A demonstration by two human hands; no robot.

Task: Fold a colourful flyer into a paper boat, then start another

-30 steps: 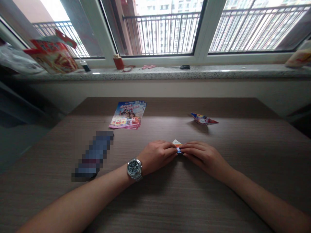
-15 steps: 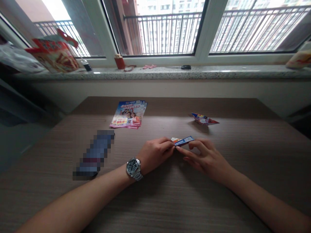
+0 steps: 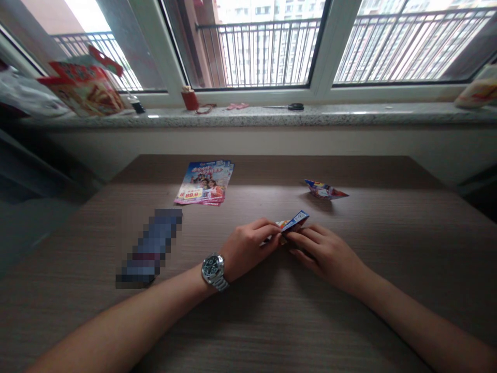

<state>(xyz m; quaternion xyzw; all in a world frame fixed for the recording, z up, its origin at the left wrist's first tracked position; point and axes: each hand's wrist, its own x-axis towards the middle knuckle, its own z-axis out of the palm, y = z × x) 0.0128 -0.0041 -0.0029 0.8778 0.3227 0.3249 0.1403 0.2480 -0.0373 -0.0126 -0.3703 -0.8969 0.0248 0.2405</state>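
A small folded paper flyer (image 3: 295,221), blue with a printed square code and a red underside, is between my two hands at the middle of the table. My left hand (image 3: 254,241), with a metal watch (image 3: 213,266) at the wrist, pinches its left end between thumb and fingers. From the right, my right hand (image 3: 324,254) has its fingers closed on the near edge of the paper; the thumb is partly hidden. Beyond them lies a folded paper boat (image 3: 325,190) with pointed ends, printed in similar colours.
A stack of printed flyers (image 3: 205,182) lies at the back left of the wooden table (image 3: 240,321). Nearer is a blurred-out dark phone-like object (image 3: 151,246). On the windowsill stand a red package (image 3: 87,88), a small red container (image 3: 190,98) and scissors (image 3: 295,106).
The flyer's right flap has lifted and opened from its flatter position. My right hand's fingers have come down and closed on the paper. My left hand has stayed nearly still.
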